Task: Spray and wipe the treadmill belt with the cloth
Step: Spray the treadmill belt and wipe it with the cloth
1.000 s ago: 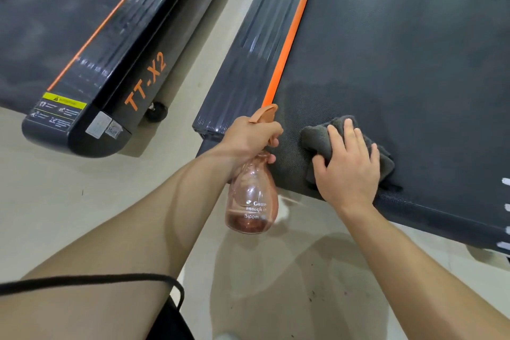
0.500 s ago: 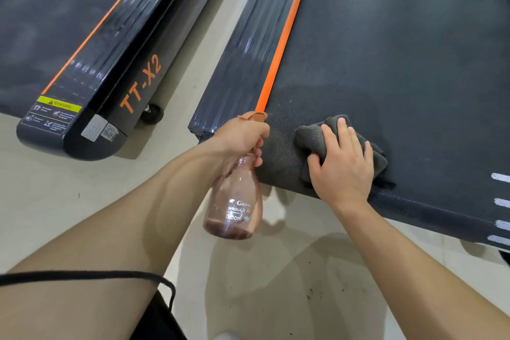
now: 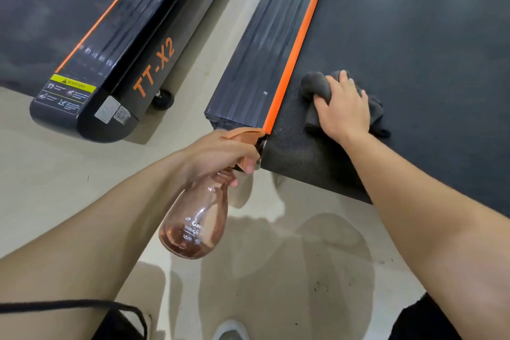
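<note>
Treadmill belt, cloth pushed farther up

Second treadmill to my left, orange TT-X2 lettering on its side, yellow warning sticker at the end, small black wheel underneath, beige floor, black cord lower left, my shoe toe at bottom edge

The left forearm and right forearm were bare; black clothing, a thin black cord and a pale shoe showed below.
</note>
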`<action>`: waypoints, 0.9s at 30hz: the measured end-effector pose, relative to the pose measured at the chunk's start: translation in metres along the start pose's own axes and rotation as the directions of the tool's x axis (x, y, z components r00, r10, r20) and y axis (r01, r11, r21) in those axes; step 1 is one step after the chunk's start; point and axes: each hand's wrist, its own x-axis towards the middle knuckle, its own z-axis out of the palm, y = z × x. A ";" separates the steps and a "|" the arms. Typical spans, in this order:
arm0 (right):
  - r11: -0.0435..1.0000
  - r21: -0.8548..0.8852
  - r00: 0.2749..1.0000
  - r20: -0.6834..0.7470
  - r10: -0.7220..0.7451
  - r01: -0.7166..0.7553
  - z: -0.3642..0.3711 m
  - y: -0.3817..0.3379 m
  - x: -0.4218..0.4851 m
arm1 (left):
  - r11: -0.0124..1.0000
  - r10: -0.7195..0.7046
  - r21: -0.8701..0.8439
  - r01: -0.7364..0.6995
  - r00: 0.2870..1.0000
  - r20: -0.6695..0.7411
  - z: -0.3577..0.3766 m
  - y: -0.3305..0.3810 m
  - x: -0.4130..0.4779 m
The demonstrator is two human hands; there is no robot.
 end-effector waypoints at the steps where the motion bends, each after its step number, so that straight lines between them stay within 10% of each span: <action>1: 0.999 -0.029 0.999 0.032 -0.017 0.018 0.002 -0.008 0.019 | 0.999 0.030 -0.022 -0.030 1.000 0.003 -0.002 0.001 -0.003; 13: 0.865 -0.122 0.869 0.171 -0.465 0.487 0.013 -0.001 -0.084 | 0.947 0.214 -0.218 -0.237 0.969 -0.126 -0.011 0.024 0.006; 20: 0.989 -0.090 0.992 0.063 -0.108 0.113 0.020 -0.028 -0.001 | 0.939 0.253 -0.223 -0.263 0.965 -0.075 -0.006 0.027 0.016; 27: 0.831 -0.189 0.850 0.035 -0.526 0.522 0.026 0.004 -0.112 | 0.946 0.308 -0.095 -0.311 0.951 -0.036 0.005 0.013 0.027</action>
